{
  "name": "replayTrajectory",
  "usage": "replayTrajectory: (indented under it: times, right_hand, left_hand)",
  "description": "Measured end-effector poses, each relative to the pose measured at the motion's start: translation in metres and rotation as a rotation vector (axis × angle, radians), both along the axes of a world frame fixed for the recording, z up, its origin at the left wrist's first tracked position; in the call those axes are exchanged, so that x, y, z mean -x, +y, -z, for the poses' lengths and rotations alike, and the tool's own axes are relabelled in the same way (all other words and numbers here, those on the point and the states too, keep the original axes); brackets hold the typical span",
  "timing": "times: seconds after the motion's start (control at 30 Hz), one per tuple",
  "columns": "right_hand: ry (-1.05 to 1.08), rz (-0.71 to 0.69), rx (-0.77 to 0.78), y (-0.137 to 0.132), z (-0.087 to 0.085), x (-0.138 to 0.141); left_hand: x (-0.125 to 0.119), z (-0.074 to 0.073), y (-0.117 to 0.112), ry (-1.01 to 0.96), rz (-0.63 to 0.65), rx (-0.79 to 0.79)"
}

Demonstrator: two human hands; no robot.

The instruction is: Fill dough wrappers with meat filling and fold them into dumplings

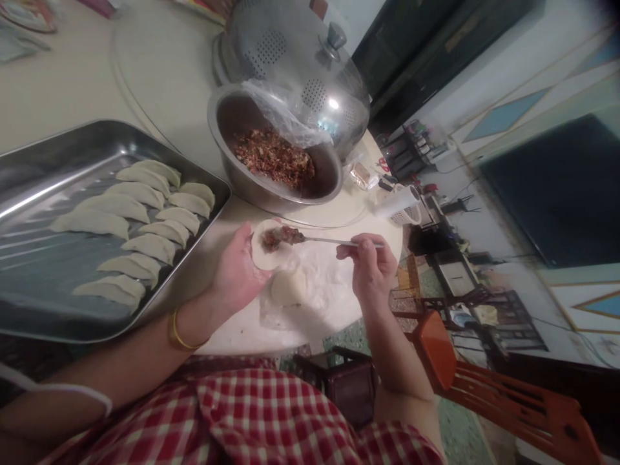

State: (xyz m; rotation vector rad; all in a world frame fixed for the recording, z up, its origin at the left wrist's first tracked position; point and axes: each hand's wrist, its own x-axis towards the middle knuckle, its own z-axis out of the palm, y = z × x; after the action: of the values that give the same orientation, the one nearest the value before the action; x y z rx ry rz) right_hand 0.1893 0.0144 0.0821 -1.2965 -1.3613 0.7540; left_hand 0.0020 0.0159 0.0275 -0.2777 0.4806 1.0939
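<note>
Although folded dumplings (151,247) lay in the tray (43,177) at about ten o'clock, the wrapper (264,260) in the left hand (237,265) was unsealed, filling (270,241) heaped on it, and a stack of wrappers (288,289) at four o'clock and filling in the bowl (264,197) at one o'clock suggested plenty was left. The wrapper sat at two o'clock from the left hand, held by half-open fingers; at three o'clock the right hand (371,261), nearly closed, pinched a utensil (327,241), its loaded end over the wrapper
</note>
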Motion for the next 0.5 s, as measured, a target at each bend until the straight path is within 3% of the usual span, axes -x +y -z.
replayTrajectory:
  times: [0.17, 0.3, 0.5]
  right_hand:
    - [-0.354, -0.166, -0.122, -0.01, -0.021, 0.008]
    - [-0.613, -0.294, -0.158, -0.006, -0.028, 0.013]
    - [-0.623, -0.341, -0.372, 0.001, -0.034, 0.005]
  left_hand:
    - [0.0, 0.006, 0.001, 0.003, 0.004, -0.011]
    - [0.001, 0.016, 0.002, -0.019, 0.019, -0.043]
    - [0.002, 0.018, 0.002, -0.039, 0.036, -0.047]
